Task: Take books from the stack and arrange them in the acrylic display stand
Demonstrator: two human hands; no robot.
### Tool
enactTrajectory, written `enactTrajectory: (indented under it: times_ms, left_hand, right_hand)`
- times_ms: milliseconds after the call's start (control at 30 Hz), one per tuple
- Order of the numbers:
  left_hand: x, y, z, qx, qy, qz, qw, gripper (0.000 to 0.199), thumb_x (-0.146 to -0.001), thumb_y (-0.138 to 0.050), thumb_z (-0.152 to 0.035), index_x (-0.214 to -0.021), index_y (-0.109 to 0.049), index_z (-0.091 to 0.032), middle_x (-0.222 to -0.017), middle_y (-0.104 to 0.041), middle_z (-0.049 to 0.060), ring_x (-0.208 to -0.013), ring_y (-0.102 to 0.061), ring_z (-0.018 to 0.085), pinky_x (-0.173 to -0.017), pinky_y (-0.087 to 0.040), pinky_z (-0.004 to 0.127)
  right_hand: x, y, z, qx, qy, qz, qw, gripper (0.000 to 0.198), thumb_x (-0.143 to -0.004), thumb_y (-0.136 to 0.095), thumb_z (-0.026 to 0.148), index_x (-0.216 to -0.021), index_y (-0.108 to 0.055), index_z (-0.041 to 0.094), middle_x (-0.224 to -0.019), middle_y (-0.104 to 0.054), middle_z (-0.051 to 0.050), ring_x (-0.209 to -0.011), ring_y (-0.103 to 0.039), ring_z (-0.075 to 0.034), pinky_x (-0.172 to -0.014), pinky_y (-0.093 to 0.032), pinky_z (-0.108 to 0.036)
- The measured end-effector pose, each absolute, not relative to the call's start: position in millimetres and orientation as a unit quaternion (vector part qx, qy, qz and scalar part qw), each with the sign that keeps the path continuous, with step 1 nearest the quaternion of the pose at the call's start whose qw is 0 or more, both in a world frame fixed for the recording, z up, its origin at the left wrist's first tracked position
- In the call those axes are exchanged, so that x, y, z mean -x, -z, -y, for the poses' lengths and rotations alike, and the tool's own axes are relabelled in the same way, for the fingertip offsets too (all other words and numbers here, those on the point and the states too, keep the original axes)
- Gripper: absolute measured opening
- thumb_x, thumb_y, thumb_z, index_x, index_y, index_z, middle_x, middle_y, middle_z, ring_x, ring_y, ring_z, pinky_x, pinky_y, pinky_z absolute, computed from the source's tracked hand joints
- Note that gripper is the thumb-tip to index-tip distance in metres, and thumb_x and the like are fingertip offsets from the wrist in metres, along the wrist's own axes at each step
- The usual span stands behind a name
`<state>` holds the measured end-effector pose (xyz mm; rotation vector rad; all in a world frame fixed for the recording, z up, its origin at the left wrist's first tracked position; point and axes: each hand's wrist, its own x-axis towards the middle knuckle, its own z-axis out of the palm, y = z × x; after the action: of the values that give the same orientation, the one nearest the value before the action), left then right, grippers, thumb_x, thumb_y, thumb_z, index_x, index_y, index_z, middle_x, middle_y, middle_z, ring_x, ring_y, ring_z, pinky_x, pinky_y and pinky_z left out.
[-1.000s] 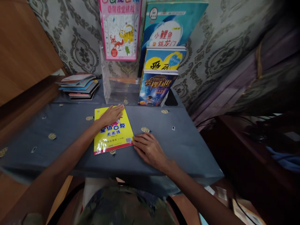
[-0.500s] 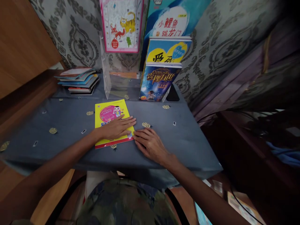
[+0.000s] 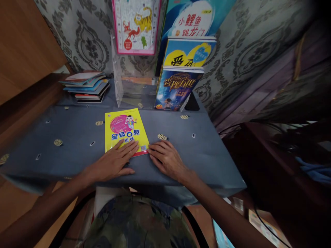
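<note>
A yellow workbook (image 3: 124,125) with a pink circle, a cartoon child and a red bottom strip lies closed on the cloth-covered table (image 3: 176,158). My left hand (image 3: 115,160) rests flat over its lower edge, fingers stretched out on the cover and thumb on the cloth. At the workbook's lower right corner, my right hand (image 3: 167,158) lies on the table with its fingers together and slightly bent, fingertips touching or just beside the corner. It grips nothing that I can see.
Behind the workbook stands a clear acrylic rack (image 3: 137,100); its right side holds a blue book (image 3: 177,89), a yellow-and-blue book (image 3: 188,53) and a teal book (image 3: 196,20). A pink-bordered book (image 3: 137,27) is upper left. Stacked books (image 3: 86,86) lie left; a black phone-like object (image 3: 192,102) lies right.
My left hand has slid down and left across the cover, uncovering the blue title. My right hand and the workbook have stayed in place.
</note>
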<state>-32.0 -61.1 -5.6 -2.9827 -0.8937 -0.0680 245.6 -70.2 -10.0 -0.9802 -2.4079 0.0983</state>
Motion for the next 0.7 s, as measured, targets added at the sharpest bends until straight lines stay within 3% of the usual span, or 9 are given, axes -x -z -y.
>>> enactTrajectory:
  times_ms: [133,233,367,700]
  left_hand:
    - [51.8,13.3,86.1,0.930,0.059,0.356,0.070,0.087,-0.100,-0.022,-0.067,-0.161,0.008,-0.013,-0.161,-0.032,0.018,-0.151,-0.027,0.031,-0.121,-0.019,0.051]
    - [58.7,16.6,97.7,0.918,0.070,0.379,0.095,0.090,-0.099,-0.020,-0.069,-0.160,0.005,-0.008,-0.159,-0.035,0.023,-0.150,-0.029,0.035,-0.119,-0.024,0.052]
    - [59.1,17.7,100.8,0.918,0.074,0.378,0.099,0.089,-0.099,-0.019,-0.069,-0.160,0.003,-0.008,-0.158,-0.036,0.024,-0.149,-0.031,0.034,-0.119,-0.026,0.052]
    - [59.5,19.3,99.6,0.915,0.074,0.386,0.087,0.092,-0.097,-0.018,-0.072,-0.160,0.006,-0.009,-0.157,-0.038,0.022,-0.147,-0.034,0.034,-0.119,-0.028,0.052]
  right_hand:
    - [-225.2,7.1,85.7,0.379,-0.056,0.892,0.240,0.034,-0.102,-0.048,0.030,-0.126,-0.066,0.014,-0.128,-0.070,-0.013,-0.126,-0.058,-0.025,-0.115,-0.037,-0.051]
    - [-191.1,4.2,100.5,0.333,-0.084,0.919,0.194,0.055,-0.103,-0.046,0.042,-0.143,-0.050,0.005,-0.150,-0.052,-0.019,-0.145,-0.041,-0.027,-0.121,-0.032,-0.047]
    - [-159.7,3.4,109.3,0.290,-0.114,0.937,0.157,0.076,-0.101,-0.044,0.053,-0.149,-0.035,-0.005,-0.157,-0.037,-0.026,-0.152,-0.025,-0.030,-0.124,-0.027,-0.046]
    - [-217.7,18.6,110.0,0.395,-0.064,0.903,0.156,0.073,-0.100,-0.053,0.040,-0.155,-0.026,0.001,-0.158,-0.035,-0.026,-0.151,-0.026,-0.033,-0.122,-0.033,-0.052]
